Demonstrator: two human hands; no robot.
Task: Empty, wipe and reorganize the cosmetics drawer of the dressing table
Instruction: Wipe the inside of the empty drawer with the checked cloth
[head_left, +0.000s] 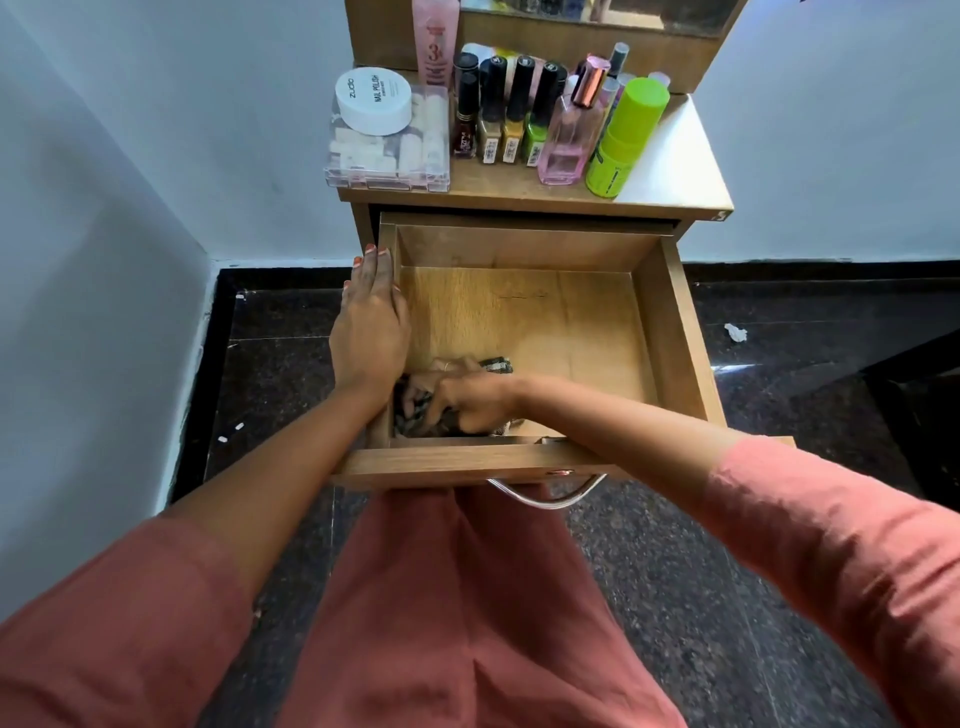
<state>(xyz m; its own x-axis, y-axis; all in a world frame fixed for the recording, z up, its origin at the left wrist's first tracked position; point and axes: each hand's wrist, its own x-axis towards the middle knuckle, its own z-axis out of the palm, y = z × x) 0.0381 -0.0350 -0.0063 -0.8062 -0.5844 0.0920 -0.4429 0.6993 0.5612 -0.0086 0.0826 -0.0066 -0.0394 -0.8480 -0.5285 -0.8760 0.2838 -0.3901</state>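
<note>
A narrow wooden dressing table (670, 171) is set against a pale wall, over a dark speckled stone floor (701, 571) with a few white scraps on it. Its drawer (675, 332) is pulled fully out and its wooden bottom is bare but for a dark cloth (493, 365) bunched in the near left corner. The cloth is gripped by the right hand (470, 402), fingers curled tight around it, while the left hand (370, 322) is laid flat, fingers together, along the drawer's left wall. On the tabletop are crowded a clear box (387, 150) topped by a white jar (373, 100), nail polish bottles (506, 111), a pink perfume bottle (569, 132) and a green can (626, 137). The mirror is cut off by the upper edge, and most of the cloth is hidden beneath the crossed wrists.
</note>
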